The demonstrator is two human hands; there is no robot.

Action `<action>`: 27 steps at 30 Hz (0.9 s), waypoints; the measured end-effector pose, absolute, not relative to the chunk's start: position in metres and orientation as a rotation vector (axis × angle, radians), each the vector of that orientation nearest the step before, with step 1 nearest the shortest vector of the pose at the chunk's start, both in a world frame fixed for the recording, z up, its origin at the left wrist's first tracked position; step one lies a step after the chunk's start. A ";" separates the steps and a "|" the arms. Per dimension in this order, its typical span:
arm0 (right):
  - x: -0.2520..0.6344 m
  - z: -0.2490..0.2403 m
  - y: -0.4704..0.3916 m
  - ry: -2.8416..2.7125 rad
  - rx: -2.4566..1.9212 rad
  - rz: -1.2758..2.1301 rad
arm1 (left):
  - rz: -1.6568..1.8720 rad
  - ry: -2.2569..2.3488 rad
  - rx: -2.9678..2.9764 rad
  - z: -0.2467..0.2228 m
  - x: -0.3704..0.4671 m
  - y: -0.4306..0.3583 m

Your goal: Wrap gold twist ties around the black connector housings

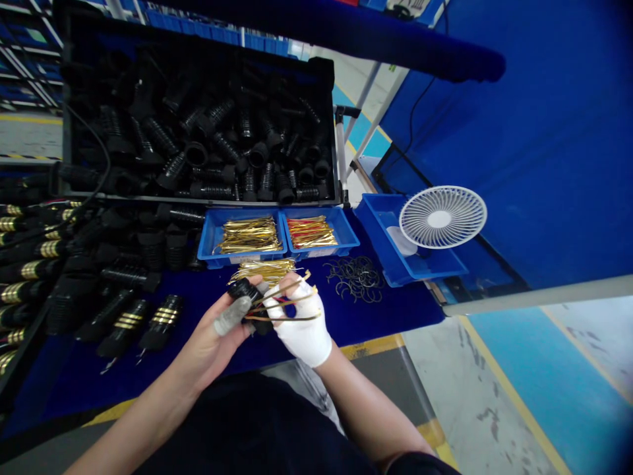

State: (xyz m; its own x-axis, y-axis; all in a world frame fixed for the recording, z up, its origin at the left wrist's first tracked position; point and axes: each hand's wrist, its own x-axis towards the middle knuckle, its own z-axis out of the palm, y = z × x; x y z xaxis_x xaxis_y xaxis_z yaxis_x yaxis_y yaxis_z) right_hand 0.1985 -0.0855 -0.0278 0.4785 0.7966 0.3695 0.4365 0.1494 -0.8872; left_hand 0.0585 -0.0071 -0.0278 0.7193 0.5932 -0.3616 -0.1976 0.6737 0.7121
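Observation:
My left hand (pixel 217 333), with grey coverings on some fingertips, is closed around a black ribbed cylindrical part (pixel 243 288). Several thin gold strips (pixel 297 319) stretch rightward from beside this part, across the front of my right hand (pixel 307 336). That hand wears a white glove with bare fingertips, and its fingers are curled at the strips close to the black part. Whether the strips' left ends sit inside the part is hidden by my fingers. Just behind my hands lies a loose pile of gold strips (pixel 264 269) on the blue cloth.
Two blue bins hold gold strips (pixel 250 234) and red-and-gold strips (pixel 311 232). Black rings (pixel 359 278) lie to their right, near a white fan (pixel 442 216). A large black crate (pixel 212 201) of ribbed parts stands behind. Gold-banded black parts (pixel 165 318) lie left.

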 end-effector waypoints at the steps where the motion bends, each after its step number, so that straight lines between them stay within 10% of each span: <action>1: 0.200 -0.026 -0.088 -1.206 -1.492 0.358 | 0.461 0.623 0.690 -0.028 0.058 -0.006; 16: 0.212 -0.029 -0.096 -1.337 -1.642 0.122 | 0.525 0.611 0.623 -0.025 0.056 -0.015; 27: 0.215 -0.021 -0.095 -1.128 -1.607 0.541 | 0.510 0.688 0.803 -0.033 0.056 -0.011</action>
